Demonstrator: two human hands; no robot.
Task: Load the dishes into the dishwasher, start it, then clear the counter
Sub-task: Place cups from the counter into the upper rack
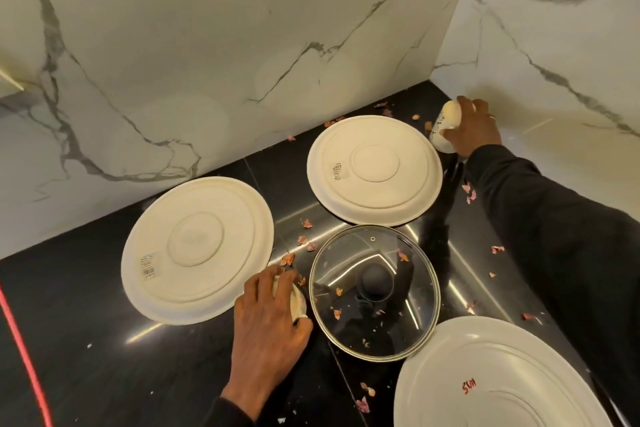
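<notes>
Left plate [197,250]: cream and round, lying face down on the black tabletop [86,322] near the marble wall, showing a ringed underside and a small label sticker.
Left hand [273,319]: reaching in from below, its fingers curling over and gripping the left cup [298,302].
Left cup: small and cream, mostly hiding under the palm, sitting between the left plate and the glass lid [374,291].
Glass lid: lying flat at the middle, clear with a metal rim, a dark knob showing at its centre.
Far plate [374,170]: cream, resting face down behind the lid, also carrying a sticker.
Right cup [445,125]: white with dark print, tilting in the back corner.
Right hand [478,130]: stretching out in a dark sleeve, its fingers wrapping around the right cup.
Near plate [485,378]: white, lying face down at the lower right, bearing a red mark, its rim overlapping the lid's edge.
Petal scraps [363,404]: pink bits lying scattered across the tabletop.
</notes>
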